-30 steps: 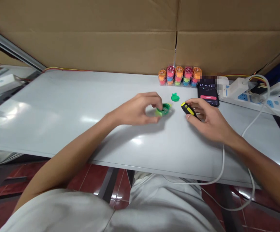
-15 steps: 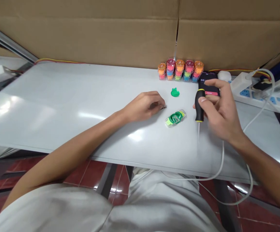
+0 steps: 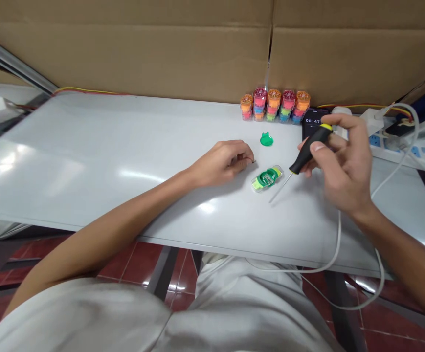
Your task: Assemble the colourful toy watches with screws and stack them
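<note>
My right hand is closed around the black handle of a screwdriver with a yellow end cap. The shaft slants down to the left, its tip near the small clear, green and yellow case lying on the table. Left of that case, my left hand rests on the table with its fingers pinched. A small dark sliver shows at the fingertips, too small to name. Behind the case lies a flat, round green piece with a small tab, touched by neither hand.
Several colourful stacked cases stand in a row along the cardboard wall. A phone showing a timer is partly covered by my right hand. A power strip with white cables lies to the right on the white table.
My right hand has turned the screwdriver from nearly upright to slanted, so its tip now points left toward the case. My left hand has shifted very slightly right.
</note>
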The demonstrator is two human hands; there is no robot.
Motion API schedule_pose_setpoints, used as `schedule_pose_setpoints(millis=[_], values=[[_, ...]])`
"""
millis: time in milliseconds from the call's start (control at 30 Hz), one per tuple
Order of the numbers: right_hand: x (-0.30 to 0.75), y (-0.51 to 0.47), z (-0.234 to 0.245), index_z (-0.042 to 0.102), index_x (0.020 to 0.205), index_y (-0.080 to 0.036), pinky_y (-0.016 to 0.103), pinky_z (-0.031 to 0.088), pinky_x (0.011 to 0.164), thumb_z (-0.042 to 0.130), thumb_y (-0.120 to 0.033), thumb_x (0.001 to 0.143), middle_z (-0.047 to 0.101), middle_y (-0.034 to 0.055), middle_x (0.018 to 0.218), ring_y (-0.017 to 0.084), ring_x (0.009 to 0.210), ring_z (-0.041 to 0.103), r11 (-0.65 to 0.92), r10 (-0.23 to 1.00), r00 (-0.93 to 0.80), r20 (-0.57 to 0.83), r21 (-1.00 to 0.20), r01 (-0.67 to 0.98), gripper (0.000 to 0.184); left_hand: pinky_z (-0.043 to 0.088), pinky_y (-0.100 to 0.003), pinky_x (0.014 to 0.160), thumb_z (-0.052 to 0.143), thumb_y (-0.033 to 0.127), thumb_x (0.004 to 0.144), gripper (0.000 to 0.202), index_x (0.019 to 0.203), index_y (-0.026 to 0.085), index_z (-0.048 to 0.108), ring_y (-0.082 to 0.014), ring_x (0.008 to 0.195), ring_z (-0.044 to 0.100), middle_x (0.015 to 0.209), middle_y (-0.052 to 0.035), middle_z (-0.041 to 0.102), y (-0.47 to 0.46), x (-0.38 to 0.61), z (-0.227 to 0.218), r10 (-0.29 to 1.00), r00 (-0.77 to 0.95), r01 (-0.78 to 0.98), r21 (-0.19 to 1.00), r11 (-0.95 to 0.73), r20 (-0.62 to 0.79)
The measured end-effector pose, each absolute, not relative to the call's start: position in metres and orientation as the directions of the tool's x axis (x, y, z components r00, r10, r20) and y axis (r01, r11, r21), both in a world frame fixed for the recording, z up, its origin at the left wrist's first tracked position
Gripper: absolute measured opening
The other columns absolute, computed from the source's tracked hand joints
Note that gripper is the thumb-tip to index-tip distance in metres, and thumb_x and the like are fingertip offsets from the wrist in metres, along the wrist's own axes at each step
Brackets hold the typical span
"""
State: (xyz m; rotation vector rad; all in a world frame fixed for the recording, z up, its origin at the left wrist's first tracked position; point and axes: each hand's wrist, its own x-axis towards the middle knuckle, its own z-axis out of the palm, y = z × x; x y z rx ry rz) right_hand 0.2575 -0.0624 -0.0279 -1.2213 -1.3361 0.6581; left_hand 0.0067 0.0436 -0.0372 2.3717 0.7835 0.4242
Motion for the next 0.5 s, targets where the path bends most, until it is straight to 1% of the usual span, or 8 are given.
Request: schedule_pose_setpoints(millis=[67, 100, 167, 233, 333, 433, 500], values=[[0.255, -0.062, -0.025, 0.046, 0.128, -0.03, 0.03, 0.059, 0.055, 0.066, -0.038, 0.096, 0.065, 0.0023, 0.1, 0.014, 0.071, 0.065, 0.402, 0.856, 0.242, 0.458, -0.882, 0.246, 0.039, 0.044, -0.027, 0.071, 0.063, 0.034, 0.099, 0.019, 0.097, 0.016, 0.068, -0.0127, 0.075, 0.055, 0.086, -0.003, 0.065, 0.039, 0.009, -0.035, 0.679, 0.733, 0.357, 0.825, -0.439, 0.044], [0.254, -0.061, -0.024, 0.046, 0.127, -0.03, 0.031, 0.059, 0.056, 0.067, -0.037, 0.095, 0.065, 0.0035, 0.102, 0.016, 0.077, 0.067, 0.463, 0.814, 0.264, 0.518, -0.852, 0.244, 0.039, 0.044, -0.026, 0.071, 0.066, 0.036, 0.098, 0.021, 0.096, 0.016, 0.066, -0.0122, 0.076, 0.055, 0.085, -0.0027, 0.063, 0.037, 0.011, -0.034, 0.688, 0.726, 0.301, 0.898, -0.319, 0.001], [0.252, -0.06, -0.023, 0.046, 0.128, -0.03, 0.032, 0.06, 0.056, 0.066, -0.037, 0.095, 0.063, 0.0053, 0.106, 0.018, 0.088, 0.068, 0.556, 0.73, 0.297, 0.616, -0.787, 0.267, 0.039, 0.045, -0.025, 0.073, 0.07, 0.038, 0.097, 0.024, 0.095, 0.014, 0.065, -0.0115, 0.077, 0.057, 0.087, -0.0034, 0.064, 0.034, 0.014, -0.034, 0.681, 0.728, 0.21, 0.972, -0.109, -0.08], [0.251, -0.06, -0.023, 0.045, 0.129, -0.031, 0.034, 0.061, 0.058, 0.064, -0.037, 0.096, 0.061, 0.0068, 0.112, 0.019, 0.093, 0.068, 0.588, 0.684, 0.303, 0.664, -0.747, 0.311, 0.039, 0.044, -0.024, 0.072, 0.071, 0.037, 0.097, 0.024, 0.096, 0.014, 0.065, -0.0108, 0.077, 0.059, 0.088, -0.0039, 0.064, 0.03, 0.017, -0.034, 0.665, 0.731, 0.173, 0.984, 0.034, -0.152], [0.251, -0.061, -0.025, 0.042, 0.132, -0.033, 0.036, 0.064, 0.062, 0.061, -0.04, 0.097, 0.058, 0.0083, 0.12, 0.019, 0.097, 0.068, 0.577, 0.677, 0.286, 0.679, -0.73, 0.366, 0.04, 0.042, -0.024, 0.07, 0.072, 0.034, 0.097, 0.022, 0.095, 0.013, 0.065, -0.0098, 0.075, 0.059, 0.086, -0.0028, 0.063, 0.027, 0.019, -0.035, 0.642, 0.735, 0.143, 0.976, 0.165, -0.216], [0.251, -0.06, -0.026, 0.042, 0.133, -0.036, 0.038, 0.064, 0.064, 0.059, -0.041, 0.097, 0.053, 0.0083, 0.127, 0.02, 0.102, 0.067, 0.571, 0.677, 0.278, 0.682, -0.725, 0.386, 0.04, 0.042, -0.026, 0.07, 0.073, 0.031, 0.096, 0.019, 0.094, 0.014, 0.066, -0.0103, 0.075, 0.058, 0.085, -0.0027, 0.062, 0.025, 0.019, -0.035, 0.628, 0.739, 0.122, 0.965, 0.232, -0.244], [0.252, -0.059, -0.027, 0.043, 0.132, -0.037, 0.038, 0.064, 0.064, 0.06, -0.041, 0.097, 0.051, 0.0081, 0.127, 0.02, 0.101, 0.066, 0.586, 0.664, 0.268, 0.698, -0.709, 0.392, 0.039, 0.04, -0.026, 0.069, 0.072, 0.03, 0.096, 0.017, 0.093, 0.014, 0.066, -0.0105, 0.075, 0.058, 0.084, -0.0028, 0.062, 0.024, 0.018, -0.034, 0.619, 0.743, 0.121, 0.961, 0.248, -0.253]])
